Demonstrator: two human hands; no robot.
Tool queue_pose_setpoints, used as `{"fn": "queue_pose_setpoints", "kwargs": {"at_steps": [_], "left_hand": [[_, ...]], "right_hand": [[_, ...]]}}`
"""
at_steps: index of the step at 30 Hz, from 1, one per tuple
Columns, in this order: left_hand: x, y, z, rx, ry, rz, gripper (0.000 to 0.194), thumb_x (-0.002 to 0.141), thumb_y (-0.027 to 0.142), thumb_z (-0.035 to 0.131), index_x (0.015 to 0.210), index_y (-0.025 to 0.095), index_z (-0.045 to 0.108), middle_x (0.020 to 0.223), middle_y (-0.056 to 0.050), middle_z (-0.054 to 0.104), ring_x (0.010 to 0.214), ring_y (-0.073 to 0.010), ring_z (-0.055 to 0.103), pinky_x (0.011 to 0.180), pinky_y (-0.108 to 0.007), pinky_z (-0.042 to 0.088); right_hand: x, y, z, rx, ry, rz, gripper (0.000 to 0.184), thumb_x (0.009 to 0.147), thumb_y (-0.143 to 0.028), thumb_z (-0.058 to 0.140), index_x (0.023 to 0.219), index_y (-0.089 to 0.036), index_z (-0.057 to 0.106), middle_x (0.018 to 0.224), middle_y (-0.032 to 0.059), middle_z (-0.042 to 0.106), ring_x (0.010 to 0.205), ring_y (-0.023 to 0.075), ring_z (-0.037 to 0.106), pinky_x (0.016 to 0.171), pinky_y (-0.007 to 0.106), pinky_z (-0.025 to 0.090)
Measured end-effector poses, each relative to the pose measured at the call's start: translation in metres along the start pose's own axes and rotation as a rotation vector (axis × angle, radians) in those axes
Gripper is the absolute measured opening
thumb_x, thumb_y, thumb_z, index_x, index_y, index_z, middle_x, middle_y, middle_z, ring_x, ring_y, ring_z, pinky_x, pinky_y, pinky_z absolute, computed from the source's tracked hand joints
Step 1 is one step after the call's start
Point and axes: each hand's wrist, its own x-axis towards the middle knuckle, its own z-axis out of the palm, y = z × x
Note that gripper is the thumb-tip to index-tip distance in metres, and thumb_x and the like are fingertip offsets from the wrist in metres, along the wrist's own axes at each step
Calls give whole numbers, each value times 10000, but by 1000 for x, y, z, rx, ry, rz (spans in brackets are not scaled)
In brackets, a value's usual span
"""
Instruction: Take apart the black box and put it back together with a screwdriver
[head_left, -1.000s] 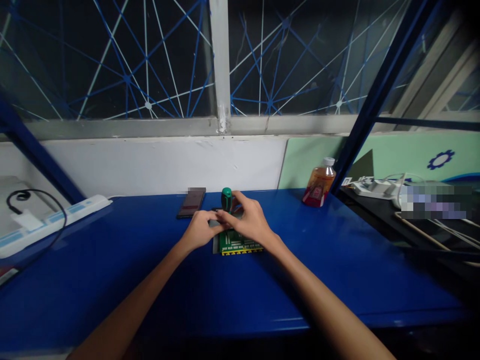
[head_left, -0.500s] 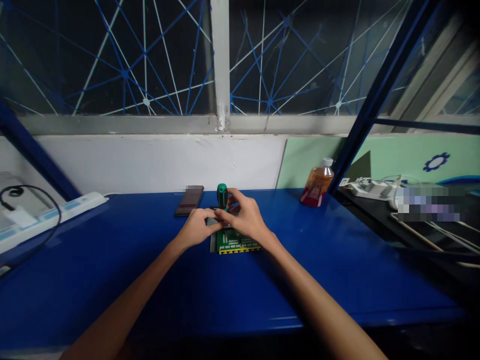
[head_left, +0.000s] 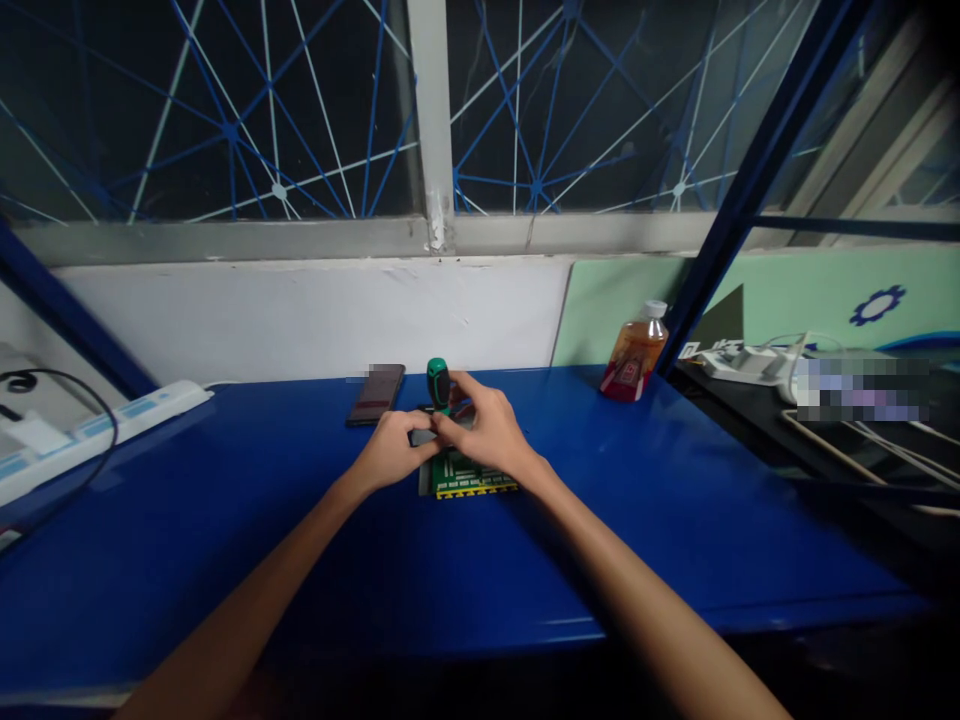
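A screwdriver [head_left: 438, 381] with a green and black handle stands almost upright over the far left part of a green circuit board [head_left: 469, 480]. My right hand [head_left: 489, 430] curls around the screwdriver from the right, index finger behind the handle and thumb in front, low down. On the other side, my left hand [head_left: 390, 448] has its fingers and thumb brought together by the screwdriver's lower end, close to the right thumb. What the left fingertips grip is hidden. The board has a yellow strip along its near edge and lies flat on the blue table [head_left: 420, 580].
Behind my left hand lies a dark phone [head_left: 377, 395]. A bottle of orange-red drink [head_left: 634, 352] stands at the back right beside a blue post [head_left: 739, 190]. A white power strip [head_left: 105, 440] with a black cable is at left. Chargers and cables [head_left: 750, 364] crowd a black surface at right.
The view has tilted and shifted slightly, so the scene sits a little higher. The screwdriver's handle has moved slightly left over the board. Both hands keep nearly the same pose.
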Motion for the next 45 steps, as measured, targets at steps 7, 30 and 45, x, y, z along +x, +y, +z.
{"fn": "queue_pose_setpoints", "kwargs": {"at_steps": [7, 30, 45], "left_hand": [[0, -5, 2, 2, 27, 0, 228, 786, 326, 624, 713, 140, 733, 749, -57, 714, 709, -183, 645, 677, -283, 468], [-1, -6, 1, 33, 22, 64, 251, 805, 311, 596, 671, 133, 712, 703, -42, 712, 647, -156, 632, 629, -259, 460], [0, -2, 2, 47, -49, 93, 269, 843, 280, 524, 698, 159, 717, 763, -49, 718, 742, -188, 655, 693, -276, 464]], "right_hand": [[1, 4, 3, -26, 40, -12, 419, 771, -371, 596, 1159, -223, 537, 833, 4, 642, 735, 173, 592, 655, 304, 435], [1, 1, -4, 29, -7, -53, 338, 778, -360, 624, 1088, -233, 578, 880, 7, 649, 834, 186, 592, 713, 317, 445], [2, 1, -4, -49, -62, -13, 224, 808, -409, 586, 730, -210, 521, 714, -3, 594, 667, 147, 533, 585, 270, 362]]}}
